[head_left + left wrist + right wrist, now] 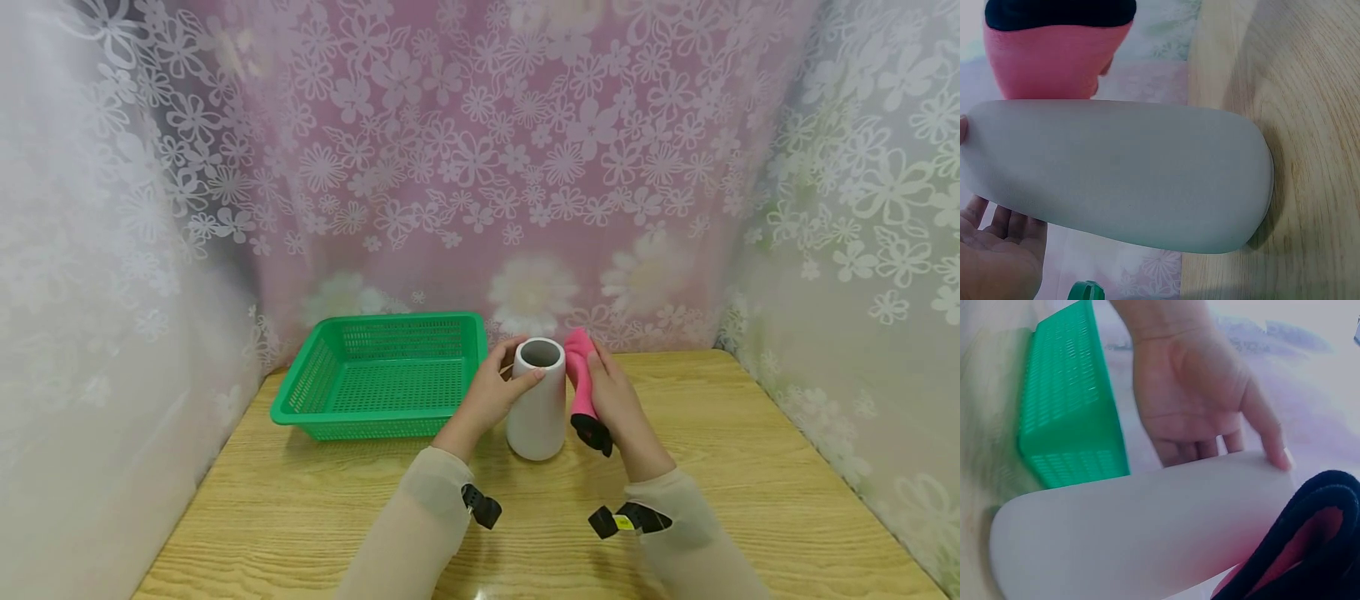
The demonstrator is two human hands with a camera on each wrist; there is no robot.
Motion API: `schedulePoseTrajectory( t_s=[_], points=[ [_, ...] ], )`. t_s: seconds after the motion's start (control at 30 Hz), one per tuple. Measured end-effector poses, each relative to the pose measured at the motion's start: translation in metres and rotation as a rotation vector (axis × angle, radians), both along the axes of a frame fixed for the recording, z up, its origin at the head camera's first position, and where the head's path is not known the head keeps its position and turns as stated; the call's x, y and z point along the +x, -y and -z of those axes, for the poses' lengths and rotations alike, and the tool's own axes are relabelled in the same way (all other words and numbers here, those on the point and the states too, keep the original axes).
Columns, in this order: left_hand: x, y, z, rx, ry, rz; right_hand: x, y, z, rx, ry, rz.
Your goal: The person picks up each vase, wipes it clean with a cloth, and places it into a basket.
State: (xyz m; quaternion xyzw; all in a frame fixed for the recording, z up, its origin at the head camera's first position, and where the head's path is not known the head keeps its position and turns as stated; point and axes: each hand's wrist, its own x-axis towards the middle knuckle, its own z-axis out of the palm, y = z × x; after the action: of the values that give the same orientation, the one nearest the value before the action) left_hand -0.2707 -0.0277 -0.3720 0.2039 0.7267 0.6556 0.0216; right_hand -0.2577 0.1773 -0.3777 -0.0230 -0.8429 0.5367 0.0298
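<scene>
A tall white vase (537, 421) with an open round top stands upright on the wooden table. My left hand (487, 398) grips it near the rim, thumb on the near side and fingers round the left side. To the right of the vase, my right hand (617, 400) holds a folded pink cloth (582, 379) with a black edge. That cloth is close against the vase's upper right side. In the right wrist view its black edge (1329, 487) hangs in front of the vase. The left wrist view hides part of the cloth behind the vase.
A green plastic basket (378, 421) with slotted walls sits on the table (315, 517) to the left of the vase. Flowered curtains (480, 167) surround the table at the back and on both sides.
</scene>
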Motion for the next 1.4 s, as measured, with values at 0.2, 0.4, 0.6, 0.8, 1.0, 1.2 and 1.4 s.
schedulePoseTrajectory(
  t_s=[0.2, 0.4, 0.6, 0.8, 1.0, 1.2, 1.4],
  points=[
    [0.000, 0.000, 0.001, -0.004, 0.006, -0.006, 0.004, 0.003, -0.011, -0.005, -0.063, -0.018],
    [0.000, 0.000, -0.002, -0.018, -0.001, -0.005, 0.006, 0.008, -0.021, -0.024, -0.155, -0.023],
    [-0.014, -0.002, 0.013, -0.028, -0.007, -0.011, 0.008, 0.015, -0.027, -0.034, -0.221, -0.002],
    [-0.027, -0.005, 0.030, -0.010, -0.025, -0.020, 0.007, 0.022, -0.025, 0.000, -0.319, 0.017],
    [-0.027, -0.004, 0.031, -0.020, -0.029, -0.033, -0.002, 0.031, -0.015, 0.020, -0.566, 0.038],
    [-0.017, -0.002, 0.018, -0.033, -0.002, -0.006, -0.013, 0.037, 0.005, 0.071, -0.765, 0.105],
    [0.002, 0.000, -0.003, -0.031, 0.013, 0.000, -0.018, 0.042, 0.018, 0.100, -0.863, 0.133]
  ],
)
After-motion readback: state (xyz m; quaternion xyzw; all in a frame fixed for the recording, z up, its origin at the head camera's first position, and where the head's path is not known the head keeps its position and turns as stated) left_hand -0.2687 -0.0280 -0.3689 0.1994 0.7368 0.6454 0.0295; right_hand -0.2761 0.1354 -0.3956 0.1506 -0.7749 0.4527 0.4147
